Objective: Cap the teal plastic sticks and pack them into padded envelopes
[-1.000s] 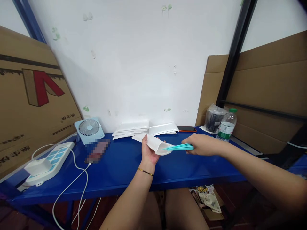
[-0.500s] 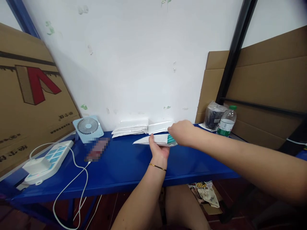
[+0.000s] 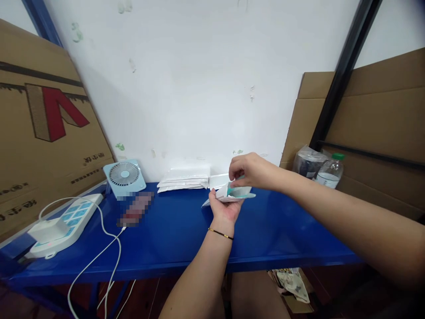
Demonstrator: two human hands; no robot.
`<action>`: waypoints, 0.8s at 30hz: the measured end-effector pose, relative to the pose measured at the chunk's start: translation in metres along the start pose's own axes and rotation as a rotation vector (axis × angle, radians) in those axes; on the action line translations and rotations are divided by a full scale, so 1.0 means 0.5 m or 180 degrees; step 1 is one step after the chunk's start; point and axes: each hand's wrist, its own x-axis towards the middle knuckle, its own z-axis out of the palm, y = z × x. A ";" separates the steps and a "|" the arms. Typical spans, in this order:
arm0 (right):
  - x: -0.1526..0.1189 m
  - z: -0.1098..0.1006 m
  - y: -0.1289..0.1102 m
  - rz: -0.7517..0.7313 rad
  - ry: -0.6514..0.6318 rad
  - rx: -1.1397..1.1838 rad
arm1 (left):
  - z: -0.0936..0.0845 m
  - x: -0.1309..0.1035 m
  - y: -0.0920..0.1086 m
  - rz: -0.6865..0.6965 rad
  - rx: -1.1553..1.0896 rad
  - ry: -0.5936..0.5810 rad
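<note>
My left hand (image 3: pixel 226 209) is closed around a white paper-like pouch (image 3: pixel 222 193), thumb on the near side and the other fingers under it. The pouch's mouth gapes to the right and shows a teal lining or sheet (image 3: pixel 229 189) inside. Just above that mouth is my right hand (image 3: pixel 246 169), its fingers curled and pinched at the upper edge. What lies between those fingertips is too small to make out. Behind the hands, a stack of flat white packets (image 3: pixel 184 178) rests against the wall, with another white packet (image 3: pixel 217 180) beside it.
On the blue table (image 3: pixel 172 226) stand a light-blue fan (image 3: pixel 124 175), a blurred phone (image 3: pixel 135 209) on a white cable and a power strip (image 3: pixel 71 223). At right are a bottle with a green cap (image 3: pixel 330 170) and a plastic-wrapped dark item (image 3: pixel 307 161). Cardboard (image 3: pixel 43 173) flanks the left side.
My right hand has lifted slightly, from a fist beside the pouch to a pinch above its mouth. The pouch has turned and its mouth is wider. The camera view has shifted a little.
</note>
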 end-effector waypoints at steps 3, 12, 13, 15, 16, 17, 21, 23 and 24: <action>0.005 0.013 -0.001 -0.0210 -0.0234 -0.0085 | 0.001 0.005 -0.002 -0.0040 -0.0116 0.0031; 0.024 0.010 -0.003 -0.0385 -0.0370 -0.0506 | 0.000 0.018 0.005 -0.0098 -0.0219 0.0168; 0.024 0.012 0.000 -0.0391 -0.0389 -0.0390 | 0.000 0.017 0.006 -0.0123 -0.0269 0.0150; 0.016 0.009 0.007 -0.0370 -0.0255 -0.0069 | 0.001 0.015 0.007 -0.0153 -0.0274 0.0047; 0.008 0.004 0.011 -0.0339 -0.0125 0.0109 | 0.000 0.014 0.008 -0.0153 -0.0224 -0.0022; -0.002 -0.003 0.015 -0.0310 -0.0008 0.0287 | -0.001 0.013 0.010 -0.0155 -0.0151 -0.0082; -0.056 -0.024 0.029 -0.0256 -0.0205 0.0818 | -0.013 0.014 0.021 -0.0200 0.0094 -0.0249; -0.079 -0.016 0.030 -0.0201 -0.0351 0.0897 | -0.018 0.015 0.026 -0.0206 0.0158 -0.0319; -0.088 -0.008 0.029 -0.0162 -0.0325 0.0918 | -0.020 0.014 0.027 -0.0200 0.0178 -0.0336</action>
